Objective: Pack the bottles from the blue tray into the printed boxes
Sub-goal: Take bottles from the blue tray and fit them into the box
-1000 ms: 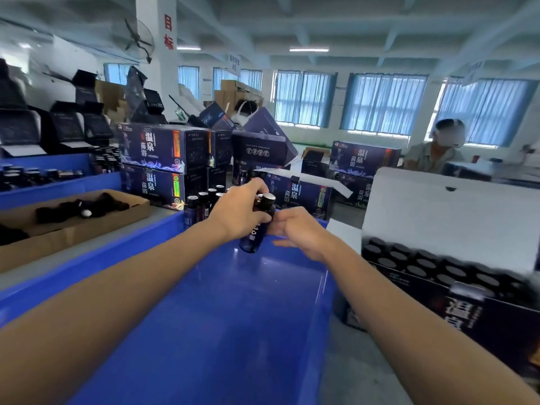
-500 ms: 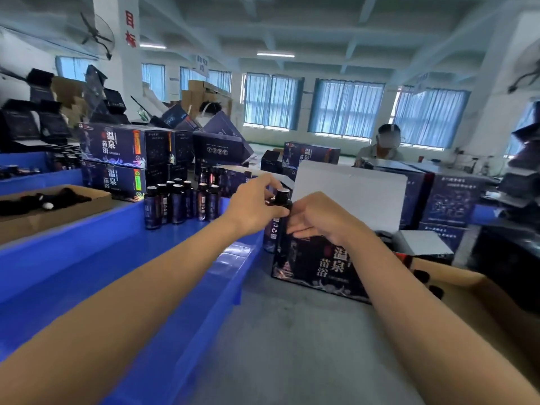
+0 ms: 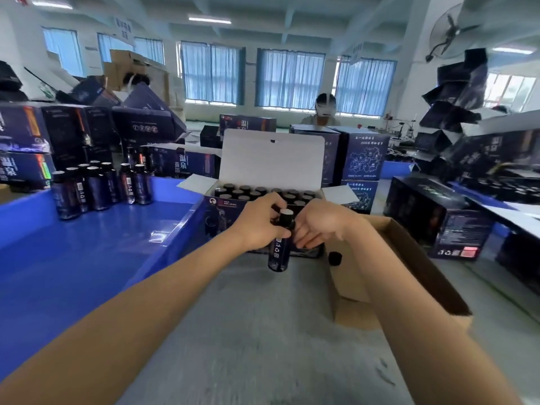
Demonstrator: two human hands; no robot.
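My left hand [image 3: 260, 226] grips a dark bottle [image 3: 280, 252] with a black cap, held upright in front of the open printed box [image 3: 271, 159]. My right hand [image 3: 318, 226] touches the same bottle from the right, fingers loosely bent against its side. Several capped bottles fill the box behind my hands. Its white lid stands up at the back. The blue tray [image 3: 87, 252] lies to the left, with several more bottles [image 3: 99, 185] standing at its far end.
An open brown carton [image 3: 409, 258] holding a loose black cap [image 3: 335, 258] sits right of my hands. Stacks of printed boxes [image 3: 365, 159] surround the grey table [image 3: 263, 331]. A person [image 3: 323, 111] sits behind the boxes.
My view has swung right, off the tray and toward the box. Both hands carried the bottle from over the tray to just in front of the open printed box.
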